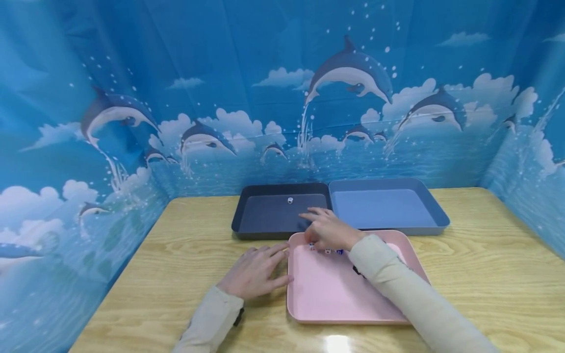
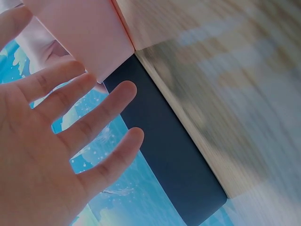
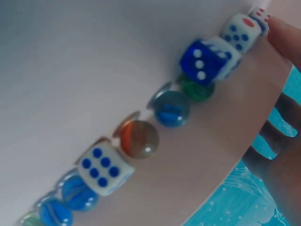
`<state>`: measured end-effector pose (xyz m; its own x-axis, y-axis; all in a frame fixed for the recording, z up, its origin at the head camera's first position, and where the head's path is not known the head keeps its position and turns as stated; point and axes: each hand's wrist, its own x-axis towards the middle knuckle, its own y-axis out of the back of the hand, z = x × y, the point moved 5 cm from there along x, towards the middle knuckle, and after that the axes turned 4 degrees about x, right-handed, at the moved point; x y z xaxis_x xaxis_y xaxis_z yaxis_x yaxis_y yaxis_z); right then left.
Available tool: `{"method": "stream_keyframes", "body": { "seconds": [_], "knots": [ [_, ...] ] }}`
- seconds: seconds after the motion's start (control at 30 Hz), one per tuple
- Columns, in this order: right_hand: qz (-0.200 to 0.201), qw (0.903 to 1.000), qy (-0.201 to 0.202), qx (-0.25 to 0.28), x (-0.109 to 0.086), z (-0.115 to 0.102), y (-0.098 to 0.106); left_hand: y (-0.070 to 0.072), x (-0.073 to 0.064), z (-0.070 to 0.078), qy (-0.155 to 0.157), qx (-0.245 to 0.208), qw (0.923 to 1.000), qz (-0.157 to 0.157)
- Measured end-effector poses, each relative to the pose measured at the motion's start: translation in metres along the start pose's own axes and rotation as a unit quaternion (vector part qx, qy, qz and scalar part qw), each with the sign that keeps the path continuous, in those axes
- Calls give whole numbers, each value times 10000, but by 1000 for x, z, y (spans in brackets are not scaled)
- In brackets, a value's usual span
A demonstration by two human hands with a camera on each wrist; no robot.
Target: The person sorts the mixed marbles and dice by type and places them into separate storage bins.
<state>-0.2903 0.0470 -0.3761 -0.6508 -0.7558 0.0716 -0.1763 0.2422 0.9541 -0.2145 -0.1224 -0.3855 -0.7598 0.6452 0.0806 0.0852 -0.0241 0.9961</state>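
Note:
The pink tray has my right hand over its far left corner. Thumb and index finger pinch a white die with red pips there; the other fingers reach past the rim. Along the wall runs a row: a white die, a translucent blue die, a green marble, a clear blue marble, an orange marble and a six-pip die. My left hand spreads its straight fingers at the tray's left rim, holding nothing.
Behind the pink tray stand a black tray with one white die in it and a blue-grey tray, side by side. All rest on a wooden table. A dolphin-printed curtain encloses the back and sides.

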Motion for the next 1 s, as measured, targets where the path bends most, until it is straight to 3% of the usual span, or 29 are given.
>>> {"method": "stream_keyframes", "body": {
  "seconds": [0.6,1.0],
  "knots": [
    [-83,9994,-227,263,1,5,-5,-1,0,0,17,-2,10000,-66],
    [-380,9988,-213,210,5,2,-8,-1,1,1,15,-31,10000,-76]
  ]
}}
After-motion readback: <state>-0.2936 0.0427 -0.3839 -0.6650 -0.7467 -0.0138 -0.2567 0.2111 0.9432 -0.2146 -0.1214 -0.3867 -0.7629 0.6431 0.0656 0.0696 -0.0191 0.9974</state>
